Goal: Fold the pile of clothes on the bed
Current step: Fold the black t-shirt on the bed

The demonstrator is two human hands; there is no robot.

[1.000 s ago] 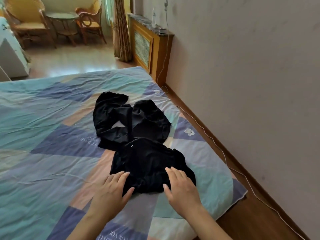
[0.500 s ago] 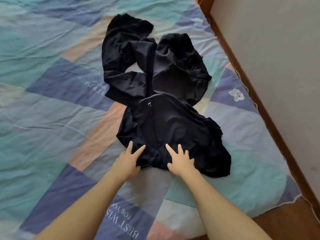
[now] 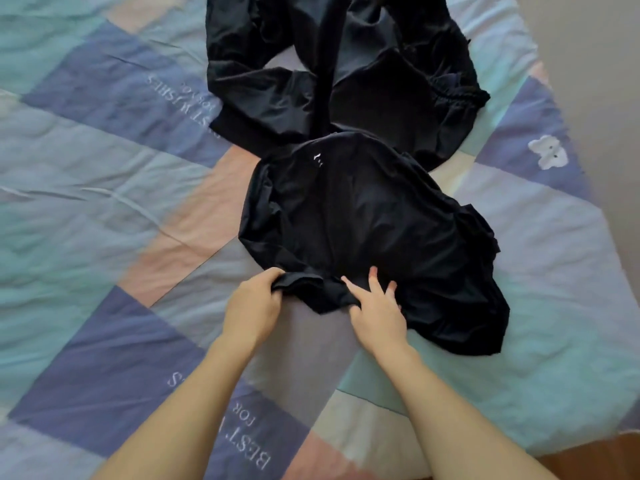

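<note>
Two black garments lie on the bed. The nearer one (image 3: 367, 216) is a crumpled heap in the middle of the view. My left hand (image 3: 254, 303) grips a bunch of its near hem, fingers curled round the cloth. My right hand (image 3: 377, 308) rests on the same hem just to the right, fingers spread on the fabric and thumb tucked at the cloth's edge. The second black garment (image 3: 346, 67), with an elastic band at its right side, lies spread behind the first, partly under it and cut off by the top of the frame.
The bed wears a patchwork cover (image 3: 104, 188) of teal, blue, grey and pink with printed lettering. Its right edge runs along a plain wall (image 3: 595, 46). Wooden floor (image 3: 595, 459) shows at the bottom right corner.
The view has tipped down and closer to the clothes. My left hand went from flat on the near garment to gripping its hem; my right hand stays pressed on the cloth.
</note>
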